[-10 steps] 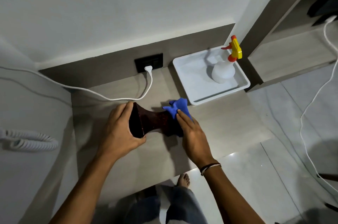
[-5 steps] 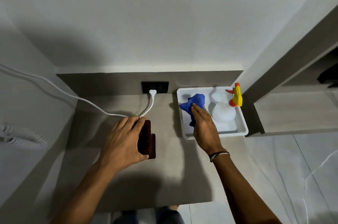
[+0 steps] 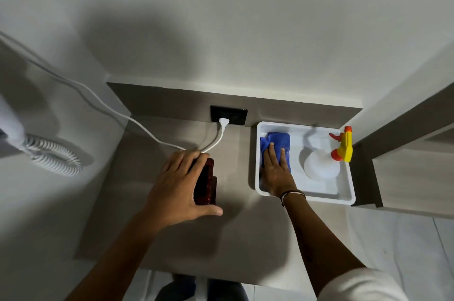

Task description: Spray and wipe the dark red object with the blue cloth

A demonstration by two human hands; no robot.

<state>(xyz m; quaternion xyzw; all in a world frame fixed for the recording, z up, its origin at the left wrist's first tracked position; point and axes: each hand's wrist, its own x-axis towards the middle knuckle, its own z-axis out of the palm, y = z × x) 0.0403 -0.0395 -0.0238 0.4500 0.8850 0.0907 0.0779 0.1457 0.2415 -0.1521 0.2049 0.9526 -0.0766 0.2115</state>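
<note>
The dark red object [image 3: 205,184] stands upright on the grey counter [image 3: 240,234], seen from above. My left hand [image 3: 178,184] is wrapped around its left side, fingers over the top and thumb below. The blue cloth [image 3: 276,142] lies in the left part of the white tray [image 3: 344,198]. My right hand [image 3: 276,174] rests flat on the cloth, fingers stretched forward over it. A white spray bottle [image 3: 320,165] with a yellow and orange trigger head stands in the right part of the tray, apart from both hands.
A white cable [image 3: 137,126] runs across the counter to a plug in the black wall socket [image 3: 229,115], just behind the red object. A coiled white cord [image 3: 52,158] hangs at the left. A wall and a side shelf [image 3: 412,173] close in the counter.
My right hand carried the blue cloth from the red object to the tray and now presses it flat there. The red object went from lying to upright under my left hand.
</note>
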